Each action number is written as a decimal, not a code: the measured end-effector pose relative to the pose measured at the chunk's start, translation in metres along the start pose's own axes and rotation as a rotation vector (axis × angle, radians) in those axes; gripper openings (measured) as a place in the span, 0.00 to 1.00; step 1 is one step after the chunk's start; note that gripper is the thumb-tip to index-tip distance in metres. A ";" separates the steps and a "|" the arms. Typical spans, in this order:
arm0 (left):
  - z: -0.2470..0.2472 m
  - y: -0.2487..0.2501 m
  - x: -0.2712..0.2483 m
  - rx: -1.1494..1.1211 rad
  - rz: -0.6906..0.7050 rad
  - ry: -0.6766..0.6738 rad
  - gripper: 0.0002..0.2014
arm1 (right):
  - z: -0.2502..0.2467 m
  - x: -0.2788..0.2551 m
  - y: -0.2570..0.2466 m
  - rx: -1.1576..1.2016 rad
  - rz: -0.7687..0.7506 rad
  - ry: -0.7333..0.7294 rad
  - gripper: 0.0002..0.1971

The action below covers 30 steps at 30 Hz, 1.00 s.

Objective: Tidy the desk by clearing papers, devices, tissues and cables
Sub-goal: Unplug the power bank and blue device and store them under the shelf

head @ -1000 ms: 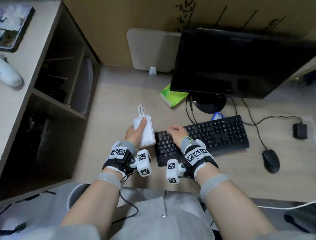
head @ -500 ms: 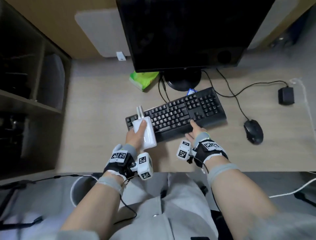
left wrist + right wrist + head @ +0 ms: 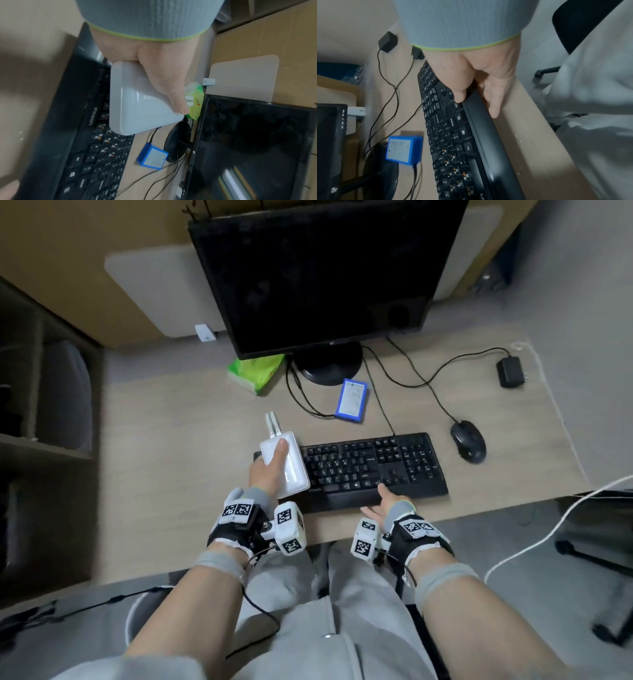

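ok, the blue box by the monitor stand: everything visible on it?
The blue box is a small flat rectangular block with a blue casing, plastic by its look, and a white printed label on its top face; the print is too small to read. It lies flat on the desk between the monitor stand and the keyboard, apart from both. A thin black cable meets one end. Neither hand touches it.

"PASON" — keyboard (image 3: pixel 73 135) front edge

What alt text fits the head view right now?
Left hand holds a white router above the black keyboard, whose front edge the right hand grips; a blue device, green tissue pack and mouse lie on the desk.
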<state>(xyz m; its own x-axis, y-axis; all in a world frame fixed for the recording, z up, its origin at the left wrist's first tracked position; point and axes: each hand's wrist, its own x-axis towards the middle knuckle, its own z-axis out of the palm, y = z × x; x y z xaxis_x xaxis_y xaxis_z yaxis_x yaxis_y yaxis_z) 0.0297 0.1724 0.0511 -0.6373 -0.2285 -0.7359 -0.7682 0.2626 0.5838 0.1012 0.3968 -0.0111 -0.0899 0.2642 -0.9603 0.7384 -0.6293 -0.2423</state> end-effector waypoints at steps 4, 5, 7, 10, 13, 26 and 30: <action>-0.003 -0.002 -0.005 -0.032 -0.009 -0.035 0.41 | 0.006 -0.013 -0.007 -0.118 -0.077 0.038 0.28; -0.006 -0.003 -0.007 -0.043 -0.015 -0.042 0.42 | 0.009 -0.017 -0.007 -0.142 -0.096 0.063 0.26; -0.007 -0.002 -0.009 -0.057 -0.020 -0.051 0.45 | 0.015 -0.020 -0.012 -0.153 -0.139 0.098 0.21; -0.009 0.000 -0.009 -0.091 -0.025 -0.062 0.46 | 0.025 -0.033 -0.020 -0.122 -0.191 0.052 0.15; -0.006 0.008 -0.007 -0.107 -0.026 -0.055 0.42 | 0.033 -0.044 -0.033 -0.099 -0.212 -0.006 0.17; 0.026 0.048 0.021 -0.265 -0.212 0.156 0.36 | 0.093 -0.010 -0.138 -0.604 -0.467 -0.049 0.19; 0.031 0.053 0.024 -0.338 -0.292 0.229 0.36 | 0.121 0.003 -0.165 -0.801 -0.459 -0.012 0.29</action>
<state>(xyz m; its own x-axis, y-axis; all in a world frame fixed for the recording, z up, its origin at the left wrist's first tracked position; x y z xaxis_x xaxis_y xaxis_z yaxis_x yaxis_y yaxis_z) -0.0247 0.2095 0.0538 -0.3605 -0.4569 -0.8132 -0.8688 -0.1527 0.4710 -0.1021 0.4134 0.0094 -0.4915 0.3524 -0.7964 0.8704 0.2304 -0.4352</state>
